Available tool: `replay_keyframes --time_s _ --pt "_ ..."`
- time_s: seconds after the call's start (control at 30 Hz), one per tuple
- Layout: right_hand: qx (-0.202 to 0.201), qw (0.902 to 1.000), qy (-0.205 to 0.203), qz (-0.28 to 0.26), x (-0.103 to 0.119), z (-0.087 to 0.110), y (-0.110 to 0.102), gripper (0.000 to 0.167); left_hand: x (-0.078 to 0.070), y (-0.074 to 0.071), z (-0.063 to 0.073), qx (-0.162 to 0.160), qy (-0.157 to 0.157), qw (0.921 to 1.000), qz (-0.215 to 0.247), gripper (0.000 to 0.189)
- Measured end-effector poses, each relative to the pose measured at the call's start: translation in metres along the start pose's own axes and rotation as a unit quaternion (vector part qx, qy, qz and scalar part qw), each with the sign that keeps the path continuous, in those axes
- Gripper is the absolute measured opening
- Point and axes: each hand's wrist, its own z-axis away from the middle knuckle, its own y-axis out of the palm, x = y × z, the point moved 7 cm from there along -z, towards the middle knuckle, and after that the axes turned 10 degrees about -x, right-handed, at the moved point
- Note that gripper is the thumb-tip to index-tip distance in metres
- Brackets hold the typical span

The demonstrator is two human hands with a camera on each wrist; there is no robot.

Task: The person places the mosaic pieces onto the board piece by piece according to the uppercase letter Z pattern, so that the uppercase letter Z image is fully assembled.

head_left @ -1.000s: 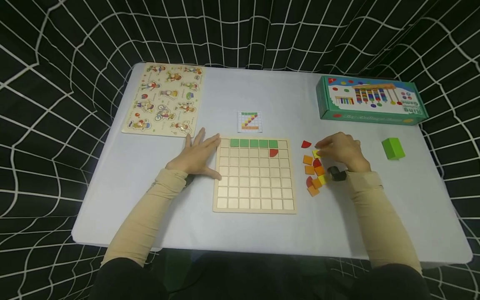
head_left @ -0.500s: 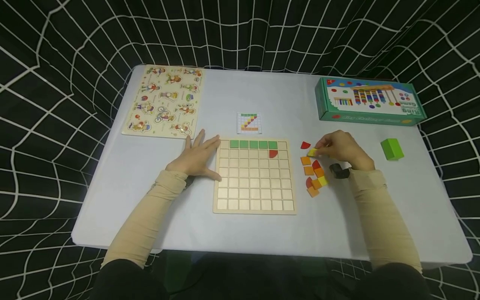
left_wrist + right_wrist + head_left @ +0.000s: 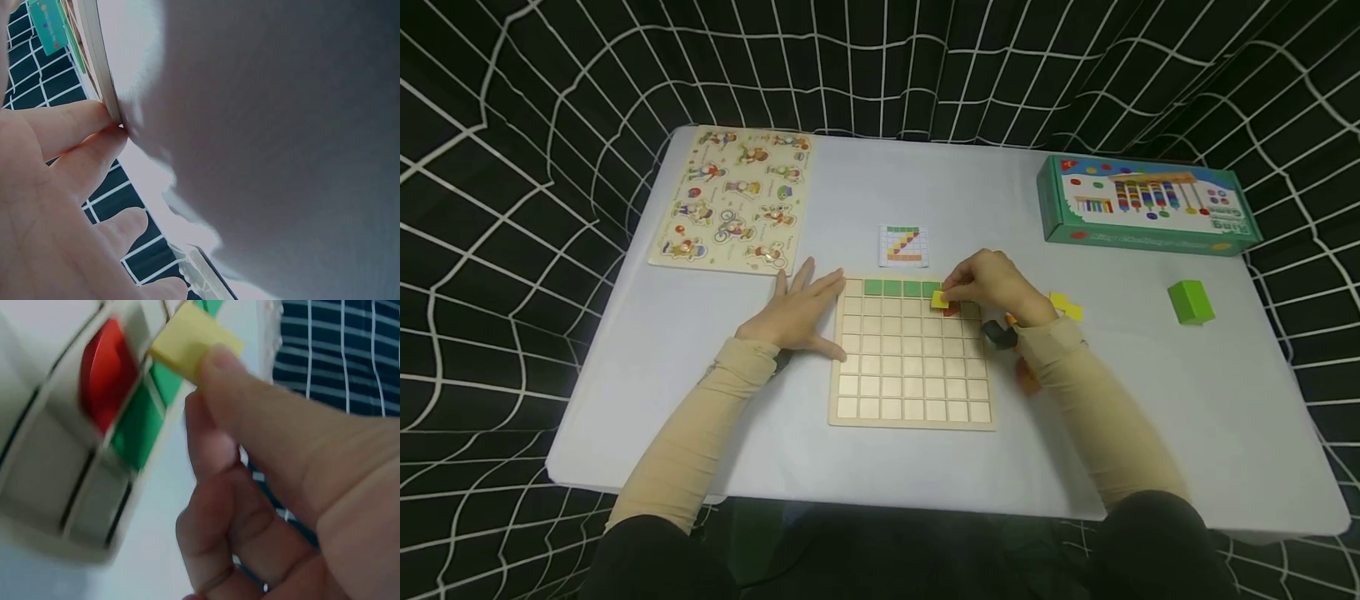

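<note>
My right hand (image 3: pixel 996 283) pinches a yellow square tile (image 3: pixel 938 300) between thumb and fingers, over the upper right of the wooden grid board (image 3: pixel 891 343). The right wrist view shows the yellow tile (image 3: pixel 195 342) tilted above the board, near a red quarter-circle tile (image 3: pixel 109 375) and a green tile (image 3: pixel 142 425). Several green tiles (image 3: pixel 892 288) line the board's top row; the red tile (image 3: pixel 952 309) lies below that row, partly covered. My left hand (image 3: pixel 793 315) rests with spread fingers at the board's left edge. Up close, its fingertips (image 3: pixel 103 115) touch the edge.
Yellow pieces (image 3: pixel 1066 307) lie right of my right wrist; orange pieces (image 3: pixel 1027 377) are mostly hidden under that forearm. A pattern card (image 3: pixel 903 247) sits behind the board. Around it are a picture puzzle (image 3: pixel 733 200), a green box (image 3: pixel 1150 204) and a green block (image 3: pixel 1191 302).
My right hand has lifted the yellow tile from the loose pieces and carried it left over the board. My left hand has stayed at the board's edge.
</note>
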Motion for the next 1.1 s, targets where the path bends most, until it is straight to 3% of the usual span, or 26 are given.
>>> replay_keyframes --time_s 0.17,0.47,0.6,0.73,0.83,0.97,1.1 --pt "0.016 0.9992 0.016 0.032 0.006 -0.003 0.011 0.014 -0.003 -0.001 -0.002 -0.001 0.005 1.0000 0.003 0.125" --pt "-0.004 0.9968 0.020 0.077 0.005 -0.004 0.016 0.013 -0.005 -0.005 -0.001 0.002 0.003 1.0000 0.003 0.126" --pt "-0.015 0.9977 0.028 0.060 -0.001 -0.003 0.015 0.015 -0.003 -0.002 -0.002 0.002 0.002 1.0000 0.006 0.126" --pt "-0.042 0.9982 0.030 0.031 -0.015 0.004 0.000 0.024 0.000 0.000 -0.002 0.004 0.001 1.0000 0.005 0.126" --pt "-0.069 0.9960 0.043 0.039 -0.031 0.012 -0.016 0.029 0.000 -0.001 -0.001 0.007 -0.004 0.9999 0.006 0.127" --pt "-0.086 0.9901 0.088 0.068 -0.056 0.023 -0.031 0.033 0.001 -0.001 -0.001 0.009 -0.008 0.9999 0.011 0.127" --pt "-0.077 0.9841 0.136 0.083 -0.079 0.033 -0.035 0.039 0.000 -0.001 -0.001 0.008 -0.007 0.9999 0.013 0.126"
